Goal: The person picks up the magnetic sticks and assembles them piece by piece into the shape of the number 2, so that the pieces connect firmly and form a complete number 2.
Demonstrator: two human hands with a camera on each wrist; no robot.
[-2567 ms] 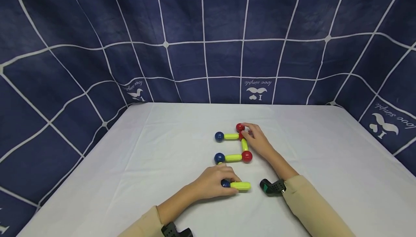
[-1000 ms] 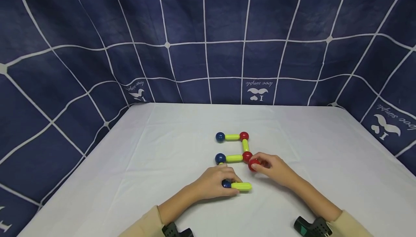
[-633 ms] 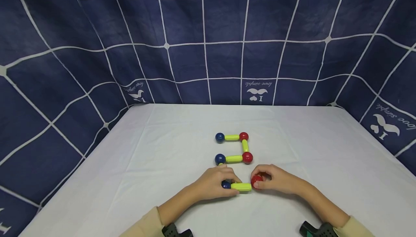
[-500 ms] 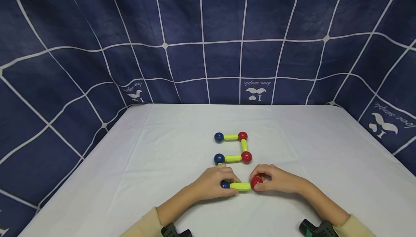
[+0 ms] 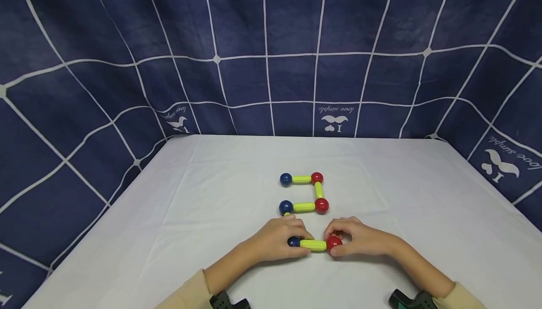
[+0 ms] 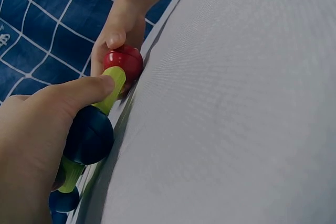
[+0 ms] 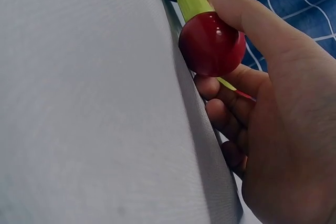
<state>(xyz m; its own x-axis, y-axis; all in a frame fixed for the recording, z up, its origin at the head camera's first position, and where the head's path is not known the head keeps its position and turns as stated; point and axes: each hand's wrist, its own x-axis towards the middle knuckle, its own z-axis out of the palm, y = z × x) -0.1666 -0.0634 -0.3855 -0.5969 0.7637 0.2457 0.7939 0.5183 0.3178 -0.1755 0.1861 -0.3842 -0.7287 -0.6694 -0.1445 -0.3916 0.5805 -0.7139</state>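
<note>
My left hand (image 5: 277, 239) grips a yellow-green ribbed toy stick (image 5: 313, 245) near the blue ball (image 5: 293, 241) at its left end, with the thumb along the stick in the left wrist view. My right hand (image 5: 364, 239) pinches a red ball (image 7: 212, 45) between thumb and fingers, and the ball meets the stick's right end. Beyond the hands lies the rest of the ball-and-stick figure: a near red ball (image 5: 322, 206), a far red ball (image 5: 317, 178), a near blue ball (image 5: 285, 207) and a far blue ball (image 5: 285, 179), joined by sticks. A stick below the near blue ball is mostly hidden by my left hand.
A white cloth (image 5: 228, 177) covers the table. Behind it and at both sides hangs a navy curtain (image 5: 292, 78) with white grid lines. Black devices are strapped at both wrists.
My right hand has brought the red ball from the figure's far end toward the front and put it against the stick's free end. My left hand has stayed in place.
</note>
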